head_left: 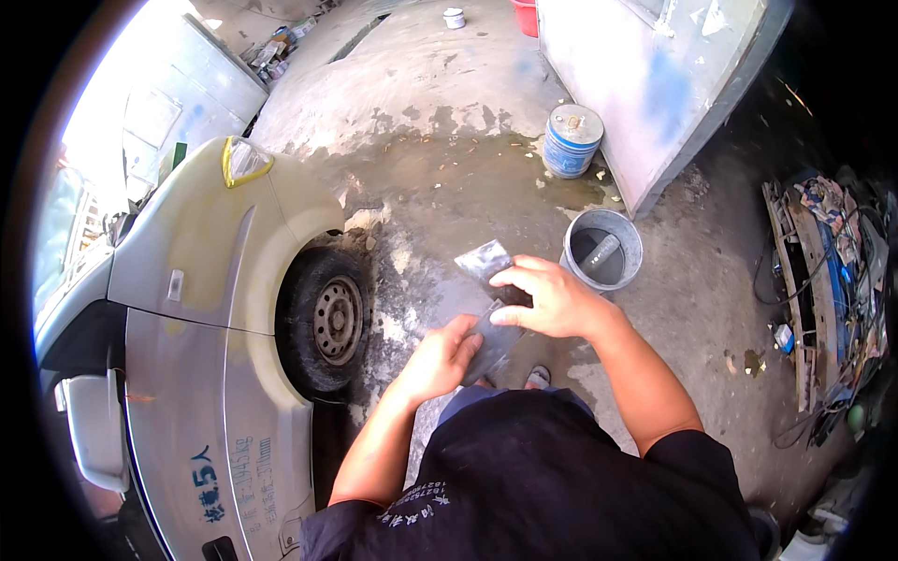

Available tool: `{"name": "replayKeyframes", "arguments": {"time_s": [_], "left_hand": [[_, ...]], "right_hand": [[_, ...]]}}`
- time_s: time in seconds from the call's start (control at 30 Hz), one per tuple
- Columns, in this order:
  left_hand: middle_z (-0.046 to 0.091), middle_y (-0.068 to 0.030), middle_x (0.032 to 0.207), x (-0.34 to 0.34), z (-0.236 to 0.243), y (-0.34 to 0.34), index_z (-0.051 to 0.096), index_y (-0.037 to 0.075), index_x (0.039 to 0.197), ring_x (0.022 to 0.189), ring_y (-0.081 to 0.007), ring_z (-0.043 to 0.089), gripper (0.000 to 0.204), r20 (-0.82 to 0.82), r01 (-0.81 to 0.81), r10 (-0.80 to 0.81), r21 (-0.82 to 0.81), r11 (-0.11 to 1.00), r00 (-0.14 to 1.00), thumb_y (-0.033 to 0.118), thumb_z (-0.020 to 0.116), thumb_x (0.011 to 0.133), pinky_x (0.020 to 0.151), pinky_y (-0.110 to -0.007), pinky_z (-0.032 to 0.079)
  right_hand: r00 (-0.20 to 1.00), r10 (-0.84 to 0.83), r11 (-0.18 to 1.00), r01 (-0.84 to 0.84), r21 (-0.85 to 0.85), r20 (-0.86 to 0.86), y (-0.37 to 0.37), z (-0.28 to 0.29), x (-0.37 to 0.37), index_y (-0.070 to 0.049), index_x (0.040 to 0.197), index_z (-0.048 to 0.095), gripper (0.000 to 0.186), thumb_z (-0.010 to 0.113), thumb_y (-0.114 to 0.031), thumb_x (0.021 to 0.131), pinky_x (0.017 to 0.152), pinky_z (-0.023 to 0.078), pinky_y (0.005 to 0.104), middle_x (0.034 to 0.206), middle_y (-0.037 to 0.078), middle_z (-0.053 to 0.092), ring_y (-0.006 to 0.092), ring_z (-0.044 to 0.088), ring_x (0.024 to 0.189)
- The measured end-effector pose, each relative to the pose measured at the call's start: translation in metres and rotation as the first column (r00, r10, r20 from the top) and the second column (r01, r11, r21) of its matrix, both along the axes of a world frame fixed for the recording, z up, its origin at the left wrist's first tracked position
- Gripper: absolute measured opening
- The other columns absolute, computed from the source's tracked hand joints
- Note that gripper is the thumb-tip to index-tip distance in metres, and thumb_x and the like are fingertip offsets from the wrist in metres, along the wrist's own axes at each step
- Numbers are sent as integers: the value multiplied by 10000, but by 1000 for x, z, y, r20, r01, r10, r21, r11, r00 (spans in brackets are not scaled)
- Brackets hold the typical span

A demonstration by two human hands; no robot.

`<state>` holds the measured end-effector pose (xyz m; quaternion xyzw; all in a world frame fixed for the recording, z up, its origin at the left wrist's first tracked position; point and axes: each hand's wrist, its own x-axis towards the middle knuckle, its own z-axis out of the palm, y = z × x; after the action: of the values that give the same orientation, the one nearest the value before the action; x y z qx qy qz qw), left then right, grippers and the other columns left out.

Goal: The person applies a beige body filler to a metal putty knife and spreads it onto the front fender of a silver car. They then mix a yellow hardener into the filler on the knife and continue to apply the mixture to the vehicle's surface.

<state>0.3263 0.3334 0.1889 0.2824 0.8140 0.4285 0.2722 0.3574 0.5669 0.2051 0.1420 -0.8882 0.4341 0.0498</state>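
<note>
Head view: two hands work metal scrapers beside a van.
Right hand (pixel 552 299) grips the upper scraper (pixel 483 259); left hand (pixel 447 355) clasps the lower scraper (pixel 493 338).

You stand on a stained, damp concrete floor (pixel 440 187). On it sit a grey bucket (pixel 603 248), a blue-and-white tin (pixel 571 140) beside a leaning grey panel (pixel 645 84), a red tub (pixel 526 14), and what may be a tangle of tools and cables (pixel 828 280) at your right.
</note>
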Motion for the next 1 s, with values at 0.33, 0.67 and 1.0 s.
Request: {"name": "replayKeyframes", "arguments": {"time_s": [0.33, 0.67, 1.0], "left_hand": [[647, -202, 822, 5, 12, -16, 584, 17, 1089, 760, -313, 654, 203, -47, 89, -91, -34, 995, 995, 91, 551, 903, 690, -363, 492], [661, -213, 873, 8, 6, -25, 590, 20, 1113, 813, -313, 661, 230, 79, -9, 7, 26, 1000, 997, 109, 559, 903, 729, -377, 492], [676, -141, 938, 9, -5, -25, 594, -3, 1132, 873, -166, 628, 256, 78, -21, 17, 50, 999, 997, 89, 560, 896, 788, -320, 488]], "right_hand": [[966, 202, 979, -194, -62, 161, -24, -8, -2, -9, 859, 599, 163, 594, -171, 882, 695, 466, 381, 821, 118, 580, 296, 587, 779], [991, -64, 962, 92, -258, 115, -43, -32, 13, 5, 853, 593, 195, 583, -184, 898, 663, 466, 375, 788, 149, 602, 309, 601, 734], [978, -127, 957, 165, -240, 165, -44, -48, 29, 7, 823, 563, 151, 580, -137, 865, 660, 457, 356, 774, 143, 586, 282, 586, 719]]}}
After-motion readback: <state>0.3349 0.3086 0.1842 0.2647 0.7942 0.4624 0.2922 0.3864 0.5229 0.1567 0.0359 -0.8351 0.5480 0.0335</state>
